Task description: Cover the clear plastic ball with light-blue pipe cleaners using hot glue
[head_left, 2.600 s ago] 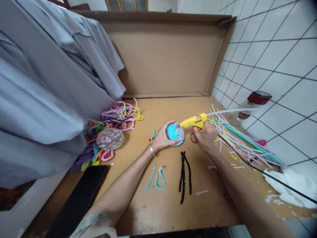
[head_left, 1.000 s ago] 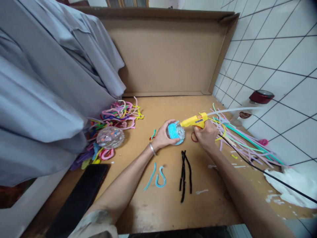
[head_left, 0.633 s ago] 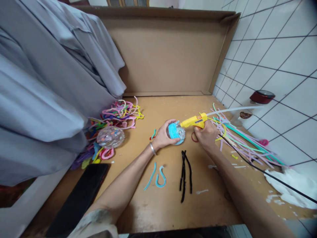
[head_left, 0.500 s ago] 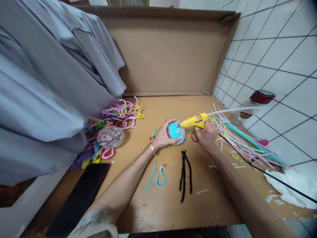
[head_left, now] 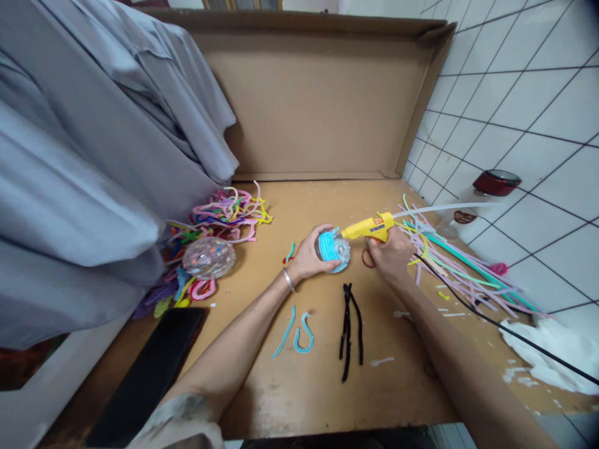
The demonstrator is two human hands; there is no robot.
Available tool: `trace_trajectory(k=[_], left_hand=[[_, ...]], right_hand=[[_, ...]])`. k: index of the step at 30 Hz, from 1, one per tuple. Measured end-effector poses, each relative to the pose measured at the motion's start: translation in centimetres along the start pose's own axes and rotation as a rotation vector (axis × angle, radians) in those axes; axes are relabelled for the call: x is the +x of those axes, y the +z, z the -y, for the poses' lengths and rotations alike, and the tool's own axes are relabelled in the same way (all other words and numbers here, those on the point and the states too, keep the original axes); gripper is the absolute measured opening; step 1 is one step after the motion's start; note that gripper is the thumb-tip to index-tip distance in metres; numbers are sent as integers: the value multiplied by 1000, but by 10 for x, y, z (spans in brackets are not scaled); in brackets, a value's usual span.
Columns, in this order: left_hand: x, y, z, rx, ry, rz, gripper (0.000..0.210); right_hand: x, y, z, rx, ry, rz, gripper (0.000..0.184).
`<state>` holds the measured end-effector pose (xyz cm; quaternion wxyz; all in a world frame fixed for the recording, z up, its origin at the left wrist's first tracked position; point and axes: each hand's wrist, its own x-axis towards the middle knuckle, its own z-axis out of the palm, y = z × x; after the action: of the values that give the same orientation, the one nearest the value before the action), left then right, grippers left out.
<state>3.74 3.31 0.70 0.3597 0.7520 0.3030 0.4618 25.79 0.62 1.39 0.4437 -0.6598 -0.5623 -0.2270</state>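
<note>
My left hand (head_left: 312,255) is wrapped round a clear round plastic piece banded with blue pipe cleaner (head_left: 331,247), holding it tilted above the table. In my right hand (head_left: 392,254) is a yellow hot glue gun (head_left: 369,228), its nozzle at the open, clear side of the piece; whether the tip touches it I cannot tell. A long glue stick (head_left: 444,206) juts from the gun's back. Below the hands lie black pipe cleaners (head_left: 347,330) and two pale blue lengths, one straight (head_left: 284,333) and one curled (head_left: 305,340). Red scissor-like loops (head_left: 369,257) show beside my right hand.
At left are tangled colourful pipe cleaners (head_left: 229,215), a clear plastic dome (head_left: 209,257) and a black phone-like slab (head_left: 148,374). Rightward lie pastel pipe cleaners (head_left: 461,268), a red-lidded jar (head_left: 496,183), white tissue (head_left: 552,352) and the gun's black cord (head_left: 472,307). A cardboard panel (head_left: 318,106) stands behind.
Almost nothing differs. The glue gun has shifted very slightly to the right; my left hand keeps the blue-banded piece in the same place.
</note>
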Motion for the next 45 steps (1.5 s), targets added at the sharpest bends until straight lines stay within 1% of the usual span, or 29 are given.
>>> trace_trajectory(k=[10, 18, 24, 29, 41, 45], left_hand=[[0, 0, 0, 38, 6, 0, 83], [0, 0, -2, 2, -15, 5, 83], [0, 0, -3, 7, -13, 5, 82], [0, 0, -2, 0, -13, 1, 82], [0, -1, -2, 7, -18, 3, 83], [0, -1, -3, 15, -17, 9, 83]], right_hand=[[1, -2, 1, 19, 33, 27, 16], [2, -2, 1, 43, 32, 42, 16], [1, -1, 1, 35, 12, 22, 15], [2, -2, 0, 24, -10, 35, 14], [3, -4, 1, 44, 17, 49, 14], [3, -3, 0, 38, 9, 31, 14]])
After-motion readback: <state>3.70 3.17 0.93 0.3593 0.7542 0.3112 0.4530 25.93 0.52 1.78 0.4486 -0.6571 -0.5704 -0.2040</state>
